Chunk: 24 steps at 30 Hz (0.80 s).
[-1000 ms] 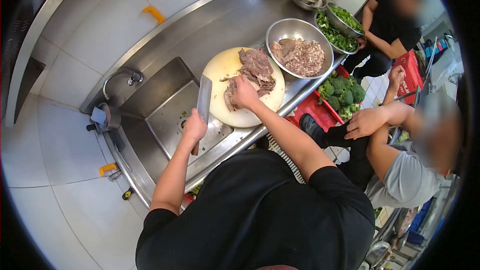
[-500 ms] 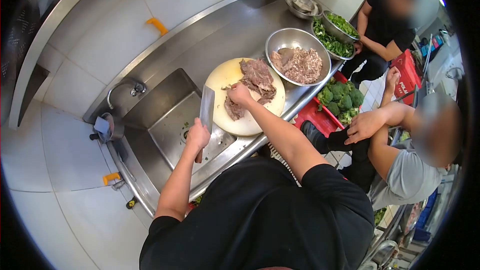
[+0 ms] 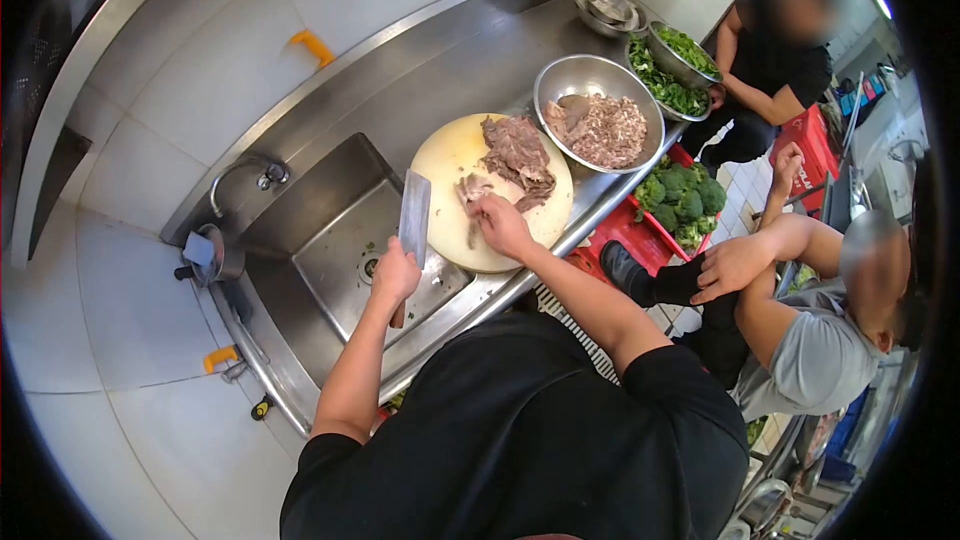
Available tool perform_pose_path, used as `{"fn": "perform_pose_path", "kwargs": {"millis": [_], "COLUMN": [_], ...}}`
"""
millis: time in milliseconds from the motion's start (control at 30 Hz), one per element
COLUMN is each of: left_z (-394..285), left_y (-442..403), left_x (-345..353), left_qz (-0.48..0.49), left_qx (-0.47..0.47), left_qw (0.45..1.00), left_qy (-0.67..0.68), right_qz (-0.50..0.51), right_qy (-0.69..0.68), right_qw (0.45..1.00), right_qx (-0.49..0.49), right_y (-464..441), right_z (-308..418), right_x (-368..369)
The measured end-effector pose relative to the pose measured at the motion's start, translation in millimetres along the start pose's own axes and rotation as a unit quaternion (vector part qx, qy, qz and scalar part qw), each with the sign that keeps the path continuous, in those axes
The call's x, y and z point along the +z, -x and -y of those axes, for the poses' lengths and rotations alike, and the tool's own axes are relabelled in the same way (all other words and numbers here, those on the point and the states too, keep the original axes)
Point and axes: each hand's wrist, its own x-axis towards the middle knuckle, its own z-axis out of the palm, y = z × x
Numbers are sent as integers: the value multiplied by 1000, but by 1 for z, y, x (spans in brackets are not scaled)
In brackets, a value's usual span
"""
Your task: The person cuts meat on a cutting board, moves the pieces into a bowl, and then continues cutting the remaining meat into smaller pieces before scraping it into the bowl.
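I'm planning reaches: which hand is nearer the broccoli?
Right. The right hand is at the meat, left of the broccoli; the left hand, gripping the cleaver, is farther left, over the sink.

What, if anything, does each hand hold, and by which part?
Left hand: the knife, by its handle. Right hand: at the small meat piece; whether it grips, I cannot tell.

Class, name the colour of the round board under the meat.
The round board is pale creamy yellow, seen best in the head view.
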Motion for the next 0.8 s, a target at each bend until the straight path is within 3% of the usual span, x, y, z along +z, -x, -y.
{"fn": "perform_pose_path", "kwargs": {"millis": [200,400,500,600,700,800], "left_z": [-3,-9,-14,-24,-26,-27], "left_y": [4,4,7,11,13,12], "left_x": [-2,-2,-3,-5,-1,4], "left_qz": [-6,2,0,-2,-2,-18], "left_qx": [-2,0,-5,-9,-20,-20], "left_qw": [1000,1000,1000,1000,999,999], "left_qy": [-1,-14,-20,-21,-32,-44], "right_qz": [8,-42,-4,36,49,55], "right_qy": [4,13,102,226,217,138], "right_qw": [999,998,994,973,974,988], "right_qx": [-51,49,-26,41,47,-49], "right_y": [49,44,31,16,-8,-39], "right_z": [-3,-13,-20,-38,-30,-24], "right_x": [-7,-25,-44,-53,-45,-37]}}
